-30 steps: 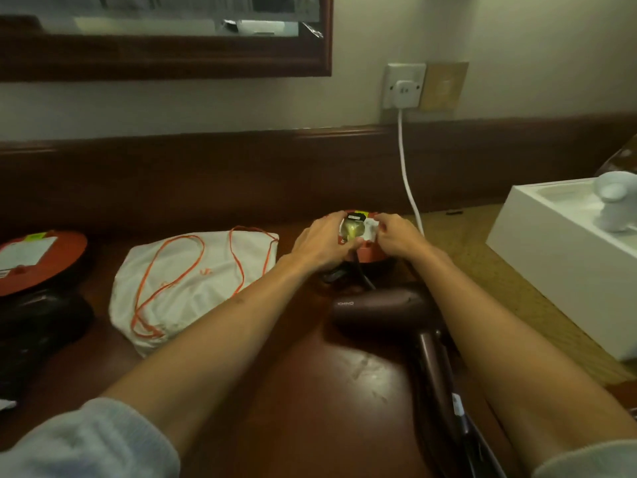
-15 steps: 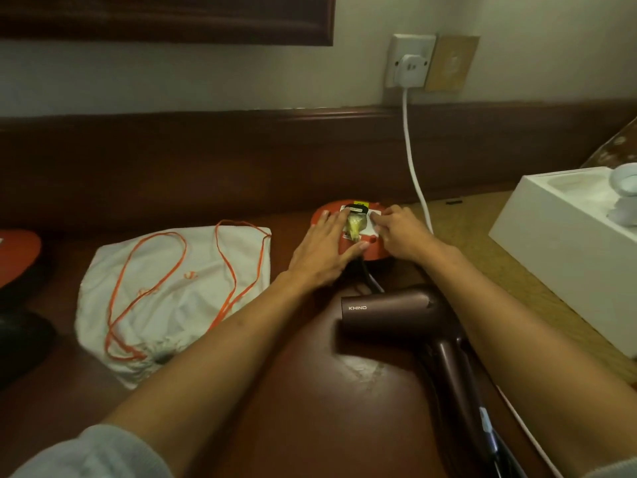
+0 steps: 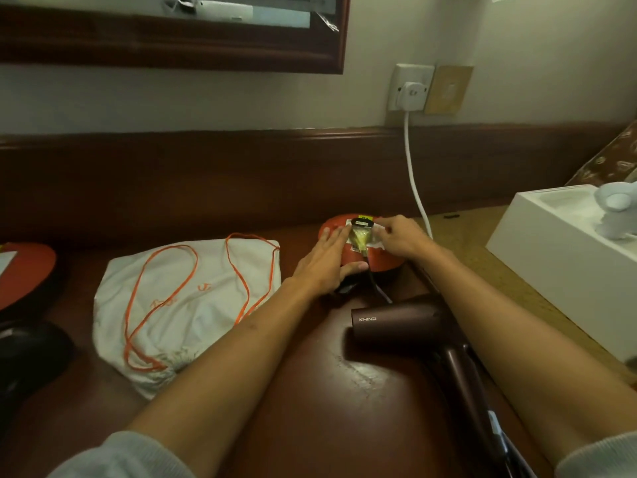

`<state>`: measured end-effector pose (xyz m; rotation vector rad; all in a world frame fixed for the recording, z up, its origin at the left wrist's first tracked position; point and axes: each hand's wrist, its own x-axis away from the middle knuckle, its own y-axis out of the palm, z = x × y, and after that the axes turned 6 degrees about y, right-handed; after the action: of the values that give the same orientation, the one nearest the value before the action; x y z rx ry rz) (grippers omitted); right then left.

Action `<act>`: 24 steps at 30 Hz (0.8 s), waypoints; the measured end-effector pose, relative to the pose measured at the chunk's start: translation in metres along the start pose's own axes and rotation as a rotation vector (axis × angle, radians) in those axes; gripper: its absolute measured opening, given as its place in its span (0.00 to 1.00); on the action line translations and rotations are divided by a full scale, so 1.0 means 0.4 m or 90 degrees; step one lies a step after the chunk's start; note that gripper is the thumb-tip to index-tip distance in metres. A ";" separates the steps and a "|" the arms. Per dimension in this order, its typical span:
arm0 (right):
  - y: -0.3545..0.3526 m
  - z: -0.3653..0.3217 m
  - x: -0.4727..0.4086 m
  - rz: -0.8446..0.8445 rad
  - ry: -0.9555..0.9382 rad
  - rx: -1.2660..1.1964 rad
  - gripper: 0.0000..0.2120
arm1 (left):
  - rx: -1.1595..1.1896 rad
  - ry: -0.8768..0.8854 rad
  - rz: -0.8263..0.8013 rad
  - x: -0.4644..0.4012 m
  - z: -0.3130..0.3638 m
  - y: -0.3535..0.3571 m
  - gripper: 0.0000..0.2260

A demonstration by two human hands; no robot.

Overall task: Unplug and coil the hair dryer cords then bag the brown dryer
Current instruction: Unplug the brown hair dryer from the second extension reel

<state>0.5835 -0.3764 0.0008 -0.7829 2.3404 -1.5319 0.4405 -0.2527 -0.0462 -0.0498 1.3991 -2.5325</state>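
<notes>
Right hand (image 3: pixel 401 236) fingertips pinching the wrapper by the black plug (image 3: pixel 362 223) atop the orange disc (image 3: pixel 358 260); left hand (image 3: pixel 325 262) flat, open, pressing the disc. Brown dryer (image 3: pixel 396 320) lying on the desk (image 3: pixel 310 408) just beside, unbagged. Drawstring bag (image 3: pixel 193 305) to the left, closed. White plug (image 3: pixel 412 94) seated in wall socket. Probably early: unplugging, coiling, bagging all pending.
</notes>
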 end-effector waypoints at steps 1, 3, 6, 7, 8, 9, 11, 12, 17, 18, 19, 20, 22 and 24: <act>0.010 -0.013 -0.006 0.018 0.007 -0.017 0.26 | 0.003 0.001 0.005 -0.001 0.000 0.000 0.41; 0.034 -0.048 -0.007 0.034 0.019 -0.033 0.35 | 0.014 -0.006 0.009 -0.010 -0.002 -0.001 0.42; 0.056 -0.088 -0.009 0.080 0.043 0.015 0.37 | 0.027 -0.025 0.009 -0.016 0.002 -0.009 0.43; 0.054 -0.094 -0.013 0.086 0.043 0.035 0.36 | 0.023 -0.027 0.005 -0.013 0.005 -0.011 0.42; 0.046 -0.101 -0.014 0.078 0.044 0.050 0.34 | 0.019 -0.023 0.006 -0.011 0.006 -0.012 0.41; 0.038 -0.105 -0.019 0.063 0.041 0.067 0.31 | 0.020 -0.016 0.012 -0.009 0.005 -0.011 0.40; 0.021 -0.115 -0.020 0.037 0.025 0.111 0.25 | 0.022 0.000 0.028 -0.011 -0.002 -0.003 0.40; 0.015 -0.119 -0.021 0.034 0.019 0.124 0.22 | 0.008 0.005 0.033 -0.015 -0.007 0.002 0.40; -0.030 -0.113 -0.009 0.094 0.056 -0.096 0.23 | -0.093 0.012 0.026 -0.020 0.001 -0.005 0.39; -0.046 -0.106 0.001 0.102 0.056 -0.139 0.22 | -0.105 0.010 0.025 -0.018 0.006 -0.008 0.40; -0.058 -0.094 0.009 0.096 0.050 -0.161 0.21 | -0.113 0.009 0.027 -0.017 0.008 -0.009 0.40; -0.068 -0.085 0.023 0.073 0.041 -0.168 0.21 | -0.117 0.010 0.036 -0.012 0.009 -0.011 0.40; -0.074 -0.078 0.057 0.021 0.007 -0.183 0.26 | -0.104 0.019 0.071 0.012 0.002 -0.022 0.38; -0.053 -0.085 0.095 -0.027 -0.026 -0.211 0.29 | -0.054 0.013 0.123 0.058 -0.014 -0.043 0.34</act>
<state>0.5424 -0.3777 0.0376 -0.9304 2.5968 -1.1432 0.4138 -0.2446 -0.0369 0.0922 1.4437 -2.3237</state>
